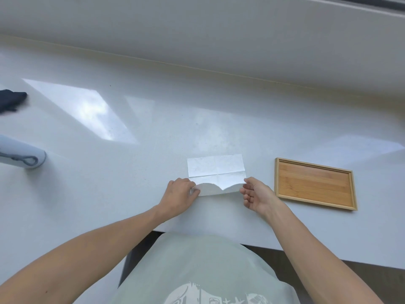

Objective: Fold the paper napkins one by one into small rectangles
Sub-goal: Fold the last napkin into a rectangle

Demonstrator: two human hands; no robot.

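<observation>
The napkin [215, 172] lies on the white counter [153, 139] near its front edge, its near edge lifted and curling over. The left hand [178, 195] pinches the near left corner, the right hand [255, 194] the near right corner. Just right sits a wooden tray [350, 189]. Far left lie a pale bottle [22, 155] and a dark cloth [11, 100].

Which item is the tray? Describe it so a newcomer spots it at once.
Start at the white countertop and go to the napkin being folded near its front edge. Just beyond the right hand lies the wooden tray, the only brown, framed rectangle there, with nothing in it.
</observation>
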